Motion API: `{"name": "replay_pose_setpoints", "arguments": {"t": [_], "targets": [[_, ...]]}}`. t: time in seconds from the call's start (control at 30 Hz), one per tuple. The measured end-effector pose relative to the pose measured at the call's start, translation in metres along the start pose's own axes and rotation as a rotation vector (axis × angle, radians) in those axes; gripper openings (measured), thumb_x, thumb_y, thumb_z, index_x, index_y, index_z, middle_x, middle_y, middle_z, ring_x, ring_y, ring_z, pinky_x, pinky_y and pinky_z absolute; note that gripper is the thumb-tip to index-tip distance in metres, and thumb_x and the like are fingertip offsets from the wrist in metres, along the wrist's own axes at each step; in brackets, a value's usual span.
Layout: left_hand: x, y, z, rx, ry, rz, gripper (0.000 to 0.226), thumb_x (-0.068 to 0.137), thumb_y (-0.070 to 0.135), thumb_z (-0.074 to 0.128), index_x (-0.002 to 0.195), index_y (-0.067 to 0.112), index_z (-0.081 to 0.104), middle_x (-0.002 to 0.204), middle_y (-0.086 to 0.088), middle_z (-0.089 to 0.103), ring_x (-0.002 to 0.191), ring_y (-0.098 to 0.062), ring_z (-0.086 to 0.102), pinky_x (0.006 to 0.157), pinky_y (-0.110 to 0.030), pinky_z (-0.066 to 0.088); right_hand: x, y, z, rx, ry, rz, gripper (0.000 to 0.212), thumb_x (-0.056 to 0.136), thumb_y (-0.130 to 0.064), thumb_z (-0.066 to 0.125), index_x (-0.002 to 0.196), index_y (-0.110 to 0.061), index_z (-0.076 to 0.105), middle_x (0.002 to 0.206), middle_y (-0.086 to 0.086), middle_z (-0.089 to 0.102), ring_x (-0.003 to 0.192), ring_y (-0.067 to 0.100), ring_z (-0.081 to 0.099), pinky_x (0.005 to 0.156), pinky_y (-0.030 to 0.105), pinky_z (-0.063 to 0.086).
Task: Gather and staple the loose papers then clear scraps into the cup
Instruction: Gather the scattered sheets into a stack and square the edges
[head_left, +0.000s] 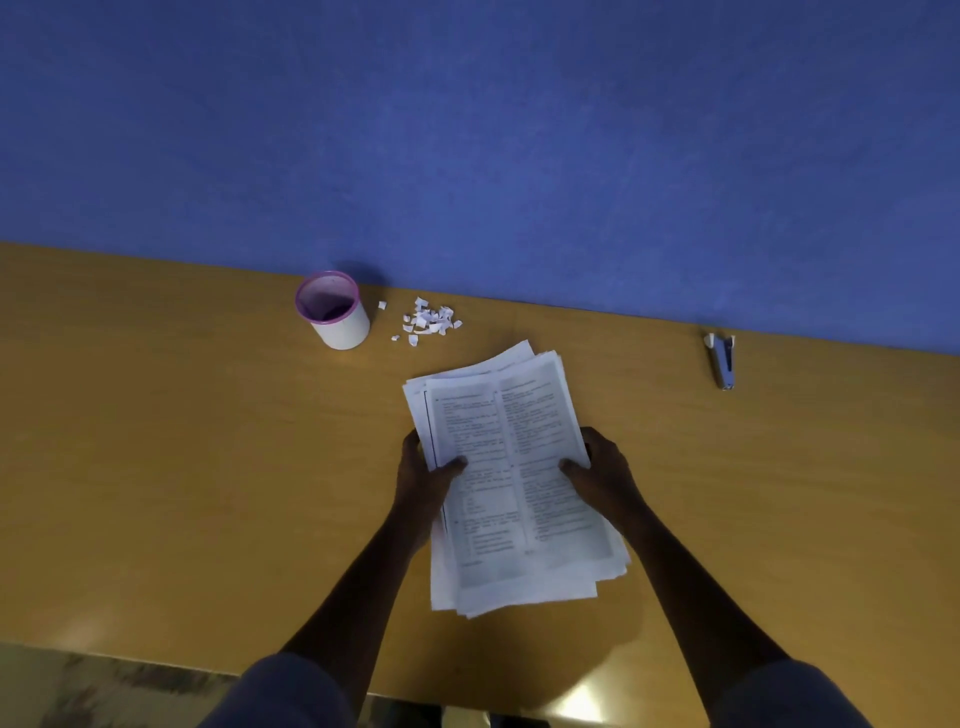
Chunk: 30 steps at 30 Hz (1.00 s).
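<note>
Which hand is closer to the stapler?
Right. The right hand grips the papers on the side facing the stapler; the left hand grips their opposite edge, farther away.

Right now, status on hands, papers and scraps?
Left hand and right hand both hold the paper stack, edges uneven. Stapler lies apart, far right. Scraps piled beside the cup. Nothing in the way.

left hand and right hand (thumbs on top) pinch the papers at opposite edges, forearms outstretched.
</note>
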<state>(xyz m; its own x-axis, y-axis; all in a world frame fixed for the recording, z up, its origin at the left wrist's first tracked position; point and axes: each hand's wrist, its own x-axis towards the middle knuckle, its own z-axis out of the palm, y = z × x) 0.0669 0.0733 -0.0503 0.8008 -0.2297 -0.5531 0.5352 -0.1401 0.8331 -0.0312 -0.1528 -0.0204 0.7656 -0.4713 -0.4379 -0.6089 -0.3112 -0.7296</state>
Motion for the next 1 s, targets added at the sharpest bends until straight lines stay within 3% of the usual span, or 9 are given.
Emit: {"name": "replay_pose_setpoints", "arguments": {"t": [0.1, 0.23, 0.37, 0.43, 0.57, 0.67, 0.73, 0.83, 1.0], "targets": [[0.000, 0.000, -0.001, -0.097, -0.089, -0.006, 0.053, 0.083, 0.003, 0.080, 0.130, 0.013, 0.059, 0.120, -0.009, 0.074, 0.108, -0.032, 0.073, 0.076, -0.037, 0.064, 0.001, -0.005, -0.002, -0.088, 0.072, -0.059, 0.029, 0.089, -0.009, 0.070, 0.118, -0.011, 0.069, 0.107, -0.005, 0.063, 0.097, 0.014, 0.062, 0.080, 0.028, 0.048], [-0.003, 0.010, -0.004, -0.259, -0.218, -0.100, 0.040, 0.089, -0.006, 0.067, 0.127, 0.007, 0.066, 0.119, -0.016, 0.075, 0.103, -0.035, 0.074, 0.075, -0.042, 0.063, 0.009, 0.006, -0.010, -0.001, 0.043, -0.028, 0.031, 0.082, -0.032, 0.079, 0.109, -0.017, 0.076, 0.107, -0.002, 0.076, 0.096, 0.019, 0.074, 0.079, 0.035, 0.060], [-0.001, 0.015, -0.008, -0.275, -0.280, -0.171, 0.042, 0.091, -0.002, 0.068, 0.131, 0.007, 0.065, 0.124, -0.018, 0.073, 0.106, -0.036, 0.074, 0.078, -0.044, 0.062, 0.010, 0.011, -0.020, 0.436, -0.084, 0.223, 0.049, 0.083, -0.027, 0.085, 0.123, -0.011, 0.063, 0.113, 0.006, 0.074, 0.098, 0.029, 0.075, 0.085, 0.047, 0.063], [-0.001, 0.016, -0.008, -0.240, -0.263, -0.175, 0.043, 0.090, -0.001, 0.070, 0.131, 0.009, 0.065, 0.125, -0.018, 0.073, 0.109, -0.036, 0.073, 0.079, -0.044, 0.062, 0.006, 0.009, -0.024, 0.575, -0.202, 0.238, 0.040, 0.087, -0.019, 0.079, 0.123, -0.004, 0.069, 0.112, 0.015, 0.077, 0.098, 0.036, 0.076, 0.084, 0.047, 0.063], [0.000, 0.025, -0.004, -0.145, -0.194, -0.083, 0.040, 0.088, -0.005, 0.071, 0.121, 0.018, 0.069, 0.117, -0.009, 0.077, 0.107, -0.032, 0.074, 0.075, -0.035, 0.063, 0.002, 0.004, -0.022, 0.500, -0.145, 0.137, 0.026, 0.089, 0.004, 0.069, 0.113, -0.001, 0.074, 0.111, 0.018, 0.077, 0.100, 0.037, 0.075, 0.084, 0.045, 0.063], [0.002, 0.038, -0.002, -0.051, -0.194, 0.002, 0.044, 0.088, -0.003, 0.072, 0.122, 0.025, 0.068, 0.121, -0.006, 0.076, 0.116, -0.031, 0.071, 0.098, -0.051, 0.058, 0.002, -0.003, -0.019, 0.364, 0.013, 0.026, 0.027, 0.086, 0.007, 0.068, 0.110, -0.005, 0.074, 0.107, 0.013, 0.078, 0.098, 0.030, 0.076, 0.084, 0.045, 0.063], [0.001, 0.053, -0.001, -0.006, -0.196, 0.098, 0.050, 0.084, 0.008, 0.075, 0.130, 0.024, 0.065, 0.127, -0.004, 0.074, 0.119, -0.029, 0.069, 0.104, -0.056, 0.054, 0.000, -0.010, -0.022, 0.359, 0.093, -0.048, 0.025, 0.087, 0.006, 0.068, 0.109, -0.006, 0.072, 0.103, 0.007, 0.077, 0.095, 0.025, 0.075, 0.078, 0.035, 0.063], [-0.006, 0.082, 0.002, -0.031, -0.197, 0.244, 0.053, 0.087, 0.005, 0.073, 0.137, 0.015, 0.062, 0.130, -0.006, 0.072, 0.121, -0.029, 0.069, 0.104, -0.053, 0.054, -0.005, -0.027, -0.033, 0.430, 0.183, -0.162, 0.023, 0.089, 0.007, 0.069, 0.110, -0.003, 0.070, 0.101, 0.006, 0.076, 0.091, 0.022, 0.073, 0.075, 0.030, 0.058], [-0.016, 0.120, 0.005, -0.043, -0.173, 0.398, 0.044, 0.093, -0.005, 0.066, 0.136, 0.006, 0.061, 0.129, -0.008, 0.072, 0.118, -0.024, 0.071, 0.097, -0.043, 0.060, -0.015, -0.048, -0.048, 0.608, 0.217, -0.325, 0.041, 0.090, 0.011, 0.068, 0.123, -0.014, 0.067, 0.118, 0.000, 0.074, 0.108, 0.014, 0.073, 0.088, 0.026, 0.060]]}}
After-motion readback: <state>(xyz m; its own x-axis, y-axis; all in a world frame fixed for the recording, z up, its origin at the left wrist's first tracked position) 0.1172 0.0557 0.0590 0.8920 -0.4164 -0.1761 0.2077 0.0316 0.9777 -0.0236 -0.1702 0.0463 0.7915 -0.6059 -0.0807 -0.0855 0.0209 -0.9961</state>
